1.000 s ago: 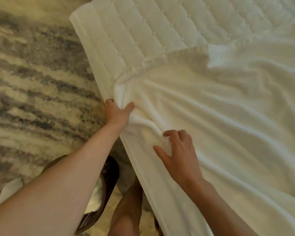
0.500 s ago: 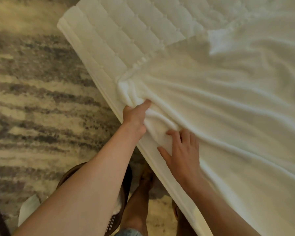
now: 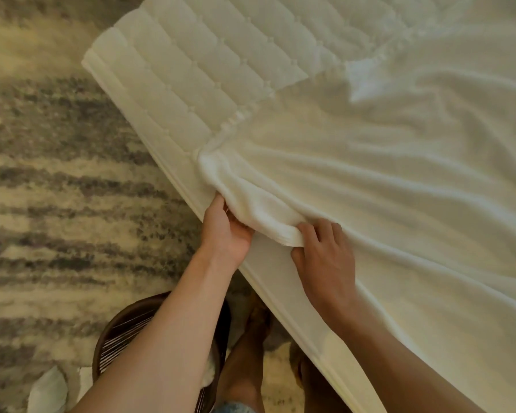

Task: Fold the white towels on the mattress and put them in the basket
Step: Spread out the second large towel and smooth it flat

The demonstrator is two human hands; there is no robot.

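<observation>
L hand (image 3: pixel 225 231), R hand (image 3: pixel 325 257) grip towel (image 3: pixel 370 189) – corner, prob.

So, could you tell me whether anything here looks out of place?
The towel is bunched at the mattress edge, where the left hand and right hand grip it. A white scrap lies on the rug beside the basket.

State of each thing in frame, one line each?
towel: unfolded, wrinkled, near edge bunched
mattress: quilted corner bare, rest covered
basket: upright, something white inside, partly hidden by forearm
left hand: grips the bunched towel edge
right hand: fingers curled on the same bunch
</observation>
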